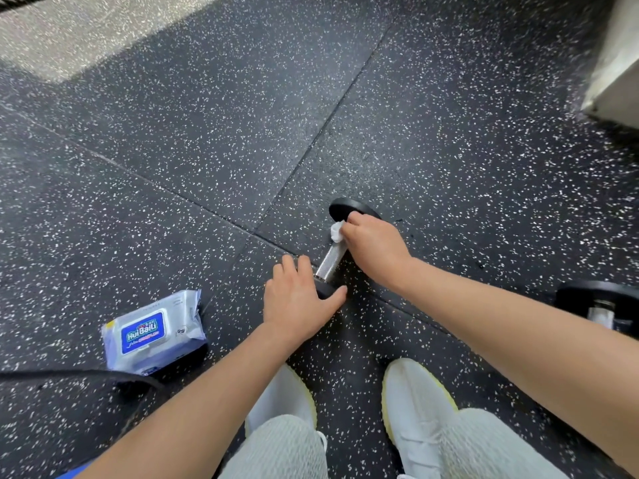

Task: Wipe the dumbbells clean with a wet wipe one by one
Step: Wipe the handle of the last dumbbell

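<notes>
Working on the dumbbell (330,262), flat on the speckled floor (207,150) just ahead of the white shoes (415,402). Bracing the near head with the left hand (297,302), fingers straight and spread, pressing rather than gripping. Pinching the wet wipe (337,231) in the right hand (373,243), tight against the far end of the knurled bar, hard up to the far head. Hands apart, one at each end. Best now to hold that brace firm against rolling, drag the wipe back along the knurling, twist round the bar, then rub both head faces. Waiting well off to the right, a second dumbbell (601,302); lying left, handy for a fresh sheet, the pack of wipes (155,333).
</notes>
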`<state>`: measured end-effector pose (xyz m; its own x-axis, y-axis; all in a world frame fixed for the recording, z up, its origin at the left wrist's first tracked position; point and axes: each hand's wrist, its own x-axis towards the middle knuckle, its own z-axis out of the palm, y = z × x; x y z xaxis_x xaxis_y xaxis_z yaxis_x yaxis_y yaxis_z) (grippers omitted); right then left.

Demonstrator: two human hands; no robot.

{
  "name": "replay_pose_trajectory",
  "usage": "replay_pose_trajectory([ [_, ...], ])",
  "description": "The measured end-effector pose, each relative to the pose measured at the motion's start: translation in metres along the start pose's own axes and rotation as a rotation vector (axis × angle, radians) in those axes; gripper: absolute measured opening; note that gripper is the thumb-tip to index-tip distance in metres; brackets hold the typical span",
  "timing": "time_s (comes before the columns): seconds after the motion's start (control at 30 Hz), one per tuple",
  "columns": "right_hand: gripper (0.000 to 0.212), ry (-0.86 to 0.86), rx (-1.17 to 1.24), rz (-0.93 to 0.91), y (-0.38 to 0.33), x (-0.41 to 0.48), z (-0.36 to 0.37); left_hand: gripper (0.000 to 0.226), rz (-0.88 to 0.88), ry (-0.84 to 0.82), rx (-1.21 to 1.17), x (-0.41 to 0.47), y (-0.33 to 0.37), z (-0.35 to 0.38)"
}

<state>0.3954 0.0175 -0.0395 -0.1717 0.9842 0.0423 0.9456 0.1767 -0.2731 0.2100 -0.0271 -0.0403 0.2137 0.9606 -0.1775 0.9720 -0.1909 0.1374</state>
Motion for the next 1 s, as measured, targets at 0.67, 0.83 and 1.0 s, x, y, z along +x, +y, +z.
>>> replay_pose_trajectory([
  [0.67, 0.015, -0.146, -0.119, -0.117, -0.024, -0.015, -0.003, 0.085, -0.021, -0.048, 0.019, -0.002, 0.008, -0.002],
  [0.83, 0.016, -0.084, -0.152, -0.020, -0.009, 0.005, -0.014, 0.086, 0.007, -0.065, 0.039, -0.002, 0.006, -0.003],
  [1.0, 0.011, -0.081, -0.003, -0.013, -0.015, -0.010, 0.001, 0.088, 0.053, -0.100, 0.070, 0.000, 0.000, -0.006],
])
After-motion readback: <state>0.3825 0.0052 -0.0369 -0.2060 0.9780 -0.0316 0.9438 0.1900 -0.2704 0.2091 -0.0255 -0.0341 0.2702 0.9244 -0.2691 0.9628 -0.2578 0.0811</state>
